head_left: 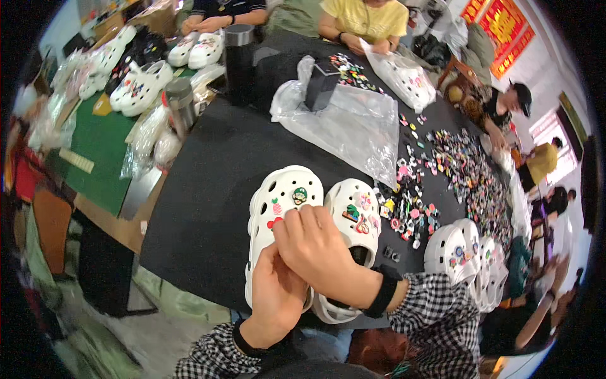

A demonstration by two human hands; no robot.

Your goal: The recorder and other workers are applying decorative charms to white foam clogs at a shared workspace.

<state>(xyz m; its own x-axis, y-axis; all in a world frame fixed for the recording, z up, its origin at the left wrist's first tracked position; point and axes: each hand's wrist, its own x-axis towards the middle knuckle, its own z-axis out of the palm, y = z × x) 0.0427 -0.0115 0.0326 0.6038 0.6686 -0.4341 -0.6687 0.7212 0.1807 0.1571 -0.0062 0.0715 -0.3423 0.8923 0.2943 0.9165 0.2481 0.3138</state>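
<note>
A white clog [290, 180] with round holes lies on the black table in front of me, carrying a cartoon-head charm [300, 196], a pineapple charm [276, 206] and a red charm [273, 223]. My left hand [278, 300] is closed at its opening, the fingers mostly hidden by the other hand. Over its upper, my right hand [319, 246] has its fingers curled down and pressed together; whatever is under the fingertips is hidden. Close on the right sits the matching white clog [341, 192], with several charms, including a green palm-tree charm [351, 213].
Loose charms [413, 215] spread along the table's right side, with a larger heap [470, 167] beyond. More white clogs [451, 252] stand at right. A clear plastic bag [360, 126], a dark box [322, 85] and a tumbler [240, 63] lie ahead. Two people work across the table.
</note>
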